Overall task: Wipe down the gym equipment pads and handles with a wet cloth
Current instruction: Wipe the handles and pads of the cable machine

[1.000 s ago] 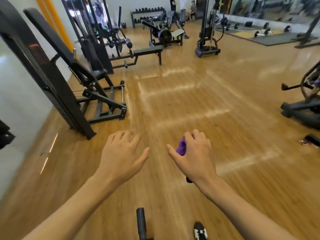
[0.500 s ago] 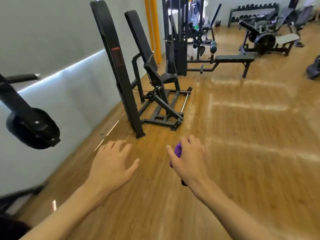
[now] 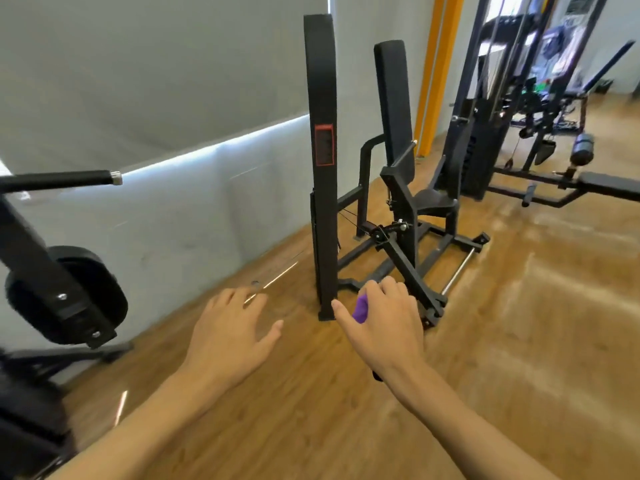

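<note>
Right hand [image 3: 384, 327] is gripping the purple cloth [image 3: 361, 308] in the air, low before the seated machine [image 3: 398, 188]. Left hand [image 3: 232, 327] is hovering, fingers spread, holding nothing. Round pad [image 3: 65, 292] is hanging at the left edge; wood floor [image 3: 519, 341] is lying open rightward.

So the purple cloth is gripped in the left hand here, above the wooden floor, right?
No. The head view shows the right hand gripping the purple cloth, above the wooden floor; the left hand is open and holds nothing.
</note>
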Demonstrator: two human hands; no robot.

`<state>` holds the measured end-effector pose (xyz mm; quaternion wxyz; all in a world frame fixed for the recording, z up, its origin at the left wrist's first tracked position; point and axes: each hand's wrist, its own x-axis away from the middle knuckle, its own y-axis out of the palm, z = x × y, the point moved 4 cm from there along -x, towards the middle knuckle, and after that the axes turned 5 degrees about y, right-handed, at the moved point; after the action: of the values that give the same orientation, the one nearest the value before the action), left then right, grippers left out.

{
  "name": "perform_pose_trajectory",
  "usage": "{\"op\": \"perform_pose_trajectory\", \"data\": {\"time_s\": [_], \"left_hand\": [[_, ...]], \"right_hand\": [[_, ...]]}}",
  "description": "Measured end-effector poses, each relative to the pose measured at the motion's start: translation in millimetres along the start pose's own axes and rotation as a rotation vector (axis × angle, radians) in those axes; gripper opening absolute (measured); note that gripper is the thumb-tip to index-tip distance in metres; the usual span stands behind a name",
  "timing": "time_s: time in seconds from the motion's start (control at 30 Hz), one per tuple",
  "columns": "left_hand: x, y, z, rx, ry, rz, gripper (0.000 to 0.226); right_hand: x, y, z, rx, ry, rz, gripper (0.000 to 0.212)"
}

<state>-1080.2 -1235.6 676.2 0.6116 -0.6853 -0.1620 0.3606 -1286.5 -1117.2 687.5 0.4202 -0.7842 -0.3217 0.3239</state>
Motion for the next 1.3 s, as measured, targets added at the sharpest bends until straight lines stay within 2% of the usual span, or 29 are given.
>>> {"op": "perform_pose_trajectory", "data": {"time_s": [0.13,0.3,0.5,0.7,0.87,1.1,1.17,1.3], "left_hand": [[-66,21,-21,-0.049,-0.089,0.026,0.058],[-135,52,-71,-0.127,-0.348,-0.056,0.067],[-196,58,-132,-0.215,-0.598,-0.088,0.067],[-233,80,-213,-0.266,-0.799,-0.078,0.075],[-276,119,-307,-0.218,-0.926,-0.110,0.081],[-316,139,-422,-0.193,-1.049,-0.166,0.080],[-313,142,-447,-0.215,-1.102,-0.130,0.076],[-292,149,-490,-0.232,-1.316,-0.051,0.066]], "right_hand": [[-97,29,-2,-0.002,-0.080,-0.068,0.039],[-236,80,-12,-0.082,-0.265,-0.129,0.039],[-367,140,-83,-0.129,-0.500,-0.246,0.043],[-436,216,-195,-0.215,-0.712,-0.385,0.045],[-482,293,-269,-0.181,-0.826,-0.430,0.046],[-549,371,-383,-0.232,-0.926,-0.555,0.042],[-557,395,-419,-0.263,-0.971,-0.599,0.041],[-554,447,-489,-0.302,-1.121,-0.726,0.042]]}}
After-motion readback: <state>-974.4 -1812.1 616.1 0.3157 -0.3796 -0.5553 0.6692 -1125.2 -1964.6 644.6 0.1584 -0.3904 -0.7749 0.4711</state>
